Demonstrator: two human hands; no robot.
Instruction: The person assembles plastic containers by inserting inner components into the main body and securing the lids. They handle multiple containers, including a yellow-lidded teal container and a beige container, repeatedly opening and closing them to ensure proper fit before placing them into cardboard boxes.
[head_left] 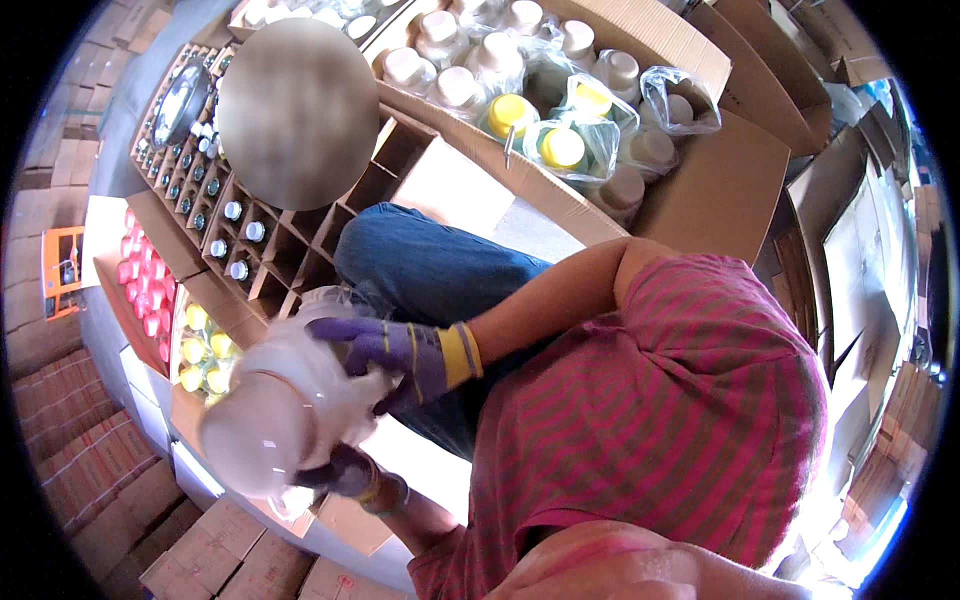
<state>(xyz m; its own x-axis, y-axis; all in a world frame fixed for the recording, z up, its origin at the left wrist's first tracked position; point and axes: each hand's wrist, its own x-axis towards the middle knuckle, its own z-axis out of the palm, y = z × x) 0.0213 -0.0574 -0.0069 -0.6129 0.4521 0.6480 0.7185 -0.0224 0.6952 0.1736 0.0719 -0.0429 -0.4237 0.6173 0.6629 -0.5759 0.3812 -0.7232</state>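
A large whitish jar (pixel 262 425) with a broad round end hangs tilted in front of me, with clear plastic film (pixel 335 375) gathered about its other end. My right hand (pixel 405 358), in a purple glove with a yellow cuff, lies over the plastic with its fingers bent onto it. Below, my left hand (pixel 345 472), in a dark glove, grips the jar by its lower side; its fingertips are partly hidden. Just beyond the jar stands a cardboard box with dividers (pixel 285 245), holding several bottles with pale caps (pixel 255 232).
A large carton (pixel 470 135) at the far side holds bagged jars with white lids and yellow lids (pixel 562 148). Red-capped bottles (pixel 147 280) and yellow-capped bottles (pixel 205 350) stand in boxes at left. Stacked cartons (pixel 215 550) lie nearby. Open flaps (pixel 715 190) stick out.
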